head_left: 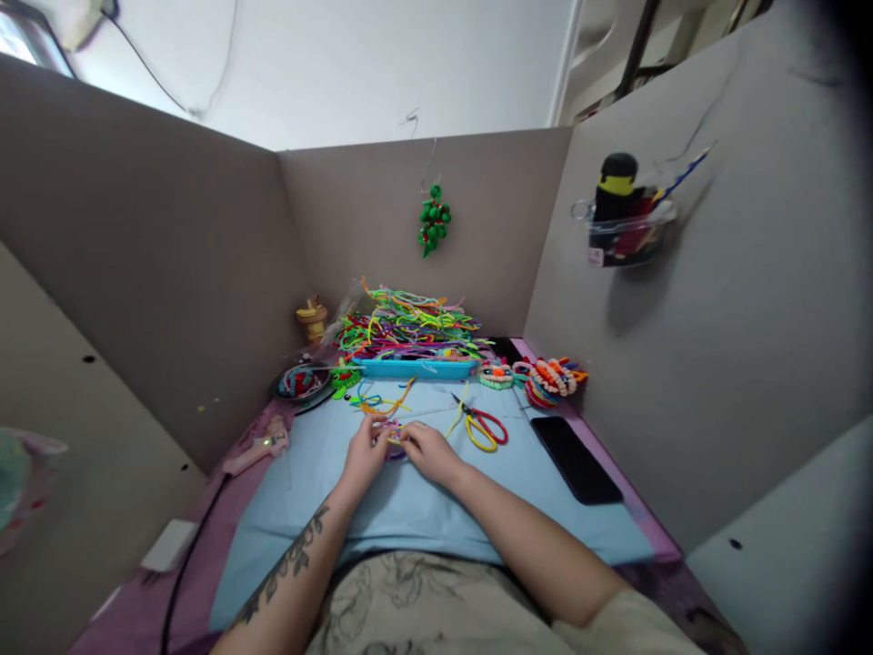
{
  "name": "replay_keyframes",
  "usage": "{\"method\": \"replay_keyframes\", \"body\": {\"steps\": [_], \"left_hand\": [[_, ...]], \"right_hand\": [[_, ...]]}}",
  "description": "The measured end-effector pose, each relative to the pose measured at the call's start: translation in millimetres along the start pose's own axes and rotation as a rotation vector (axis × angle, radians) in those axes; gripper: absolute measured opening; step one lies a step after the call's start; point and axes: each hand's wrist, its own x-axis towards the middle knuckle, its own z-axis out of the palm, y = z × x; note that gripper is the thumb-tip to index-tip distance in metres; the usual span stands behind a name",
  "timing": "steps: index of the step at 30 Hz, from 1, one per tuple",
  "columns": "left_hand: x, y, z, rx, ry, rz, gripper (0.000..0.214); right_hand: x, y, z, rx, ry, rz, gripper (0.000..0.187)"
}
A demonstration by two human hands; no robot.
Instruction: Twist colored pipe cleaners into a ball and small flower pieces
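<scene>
My left hand (365,452) and my right hand (426,449) meet over the light blue mat (423,500), fingers pinched together on a small colourful piece (394,439) made of cords, purple and yellow. The piece rests low, just above the mat. Loose orange, blue and yellow cords (386,400) lie just beyond my fingers. Scissors with red and yellow handles (484,426) lie to the right of my right hand.
A heap of bright cords (406,323) sits on a blue tray (414,367) at the back. Finished woven pieces (552,379) lie back right, a black phone (575,459) at right, a pink glue gun (263,445) with cable at left, a round tin (302,382) nearby. Grey partition walls surround the desk.
</scene>
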Motion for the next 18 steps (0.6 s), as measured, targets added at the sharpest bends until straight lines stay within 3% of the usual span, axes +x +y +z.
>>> {"method": "replay_keyframes", "body": {"steps": [4,10,18], "left_hand": [[13,4,9.0,-0.146,-0.055,0.054,0.033],[17,-7,15.8,-0.212,0.050,0.087,0.038],[11,-12,13.6,-0.114,0.024,0.149,0.034]], "right_hand": [[2,1,-8,0.032,0.076,-0.017,0.011],[1,1,-16,0.017,0.220,-0.008,0.011],[-2,5,-19,-0.084,0.228,0.036,0.013]]}}
